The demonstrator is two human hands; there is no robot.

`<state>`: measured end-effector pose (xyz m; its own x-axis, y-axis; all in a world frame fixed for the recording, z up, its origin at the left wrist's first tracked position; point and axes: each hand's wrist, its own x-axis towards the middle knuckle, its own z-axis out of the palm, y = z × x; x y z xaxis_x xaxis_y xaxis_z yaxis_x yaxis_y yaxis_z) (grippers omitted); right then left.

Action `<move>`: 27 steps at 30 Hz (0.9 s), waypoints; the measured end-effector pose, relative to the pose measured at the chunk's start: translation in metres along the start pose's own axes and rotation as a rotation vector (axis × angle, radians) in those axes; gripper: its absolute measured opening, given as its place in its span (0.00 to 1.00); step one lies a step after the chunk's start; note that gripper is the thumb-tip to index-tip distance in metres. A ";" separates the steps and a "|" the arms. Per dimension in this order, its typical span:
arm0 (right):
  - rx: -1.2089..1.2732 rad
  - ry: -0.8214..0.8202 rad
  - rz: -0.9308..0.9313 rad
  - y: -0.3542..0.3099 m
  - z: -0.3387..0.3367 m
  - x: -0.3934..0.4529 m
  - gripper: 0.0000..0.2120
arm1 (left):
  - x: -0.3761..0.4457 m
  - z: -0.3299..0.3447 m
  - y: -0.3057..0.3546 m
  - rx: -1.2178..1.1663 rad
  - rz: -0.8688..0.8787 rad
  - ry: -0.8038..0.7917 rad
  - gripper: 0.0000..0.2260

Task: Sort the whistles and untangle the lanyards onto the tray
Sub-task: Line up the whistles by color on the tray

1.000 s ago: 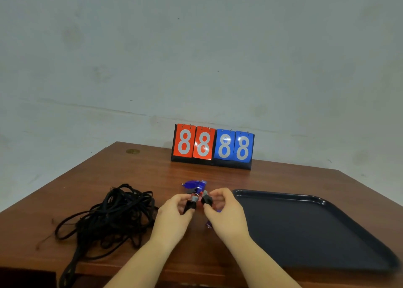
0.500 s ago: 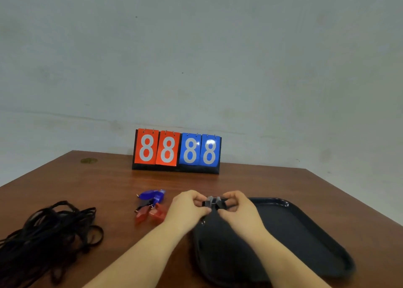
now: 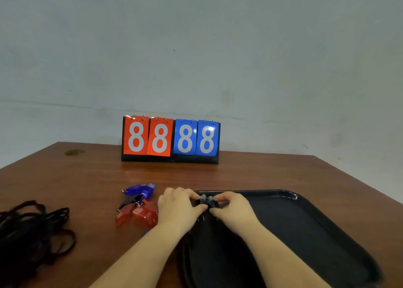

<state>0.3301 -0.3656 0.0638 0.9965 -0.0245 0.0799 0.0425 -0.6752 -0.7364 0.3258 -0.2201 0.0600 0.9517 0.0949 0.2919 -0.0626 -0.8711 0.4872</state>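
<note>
Over the tray (image 3: pixel 305 222), both curled hands pinch black whistles (image 3: pixel 206 201).

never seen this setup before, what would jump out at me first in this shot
The flip scoreboard at the table's far edge, two red 8s and two blue 8s. Nearer, the left hand and right hand pinch two black whistles together over the dark tray's near-left corner. Blue and red whistles lie left of the hands, a black lanyard tangle farther left.
</note>
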 end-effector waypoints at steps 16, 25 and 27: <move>0.079 -0.044 -0.065 0.011 0.001 0.004 0.18 | 0.001 -0.007 -0.015 -0.007 0.126 -0.073 0.18; 0.021 -0.011 -0.097 0.013 0.002 0.006 0.17 | 0.004 0.001 -0.013 0.001 0.108 -0.029 0.18; 0.023 -0.008 -0.106 0.013 0.002 0.006 0.17 | 0.004 0.001 -0.012 -0.001 0.120 -0.025 0.18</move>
<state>0.3365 -0.3731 0.0530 0.9869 0.0517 0.1529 0.1489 -0.6567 -0.7393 0.3302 -0.2097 0.0545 0.9444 -0.0219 0.3280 -0.1768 -0.8750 0.4507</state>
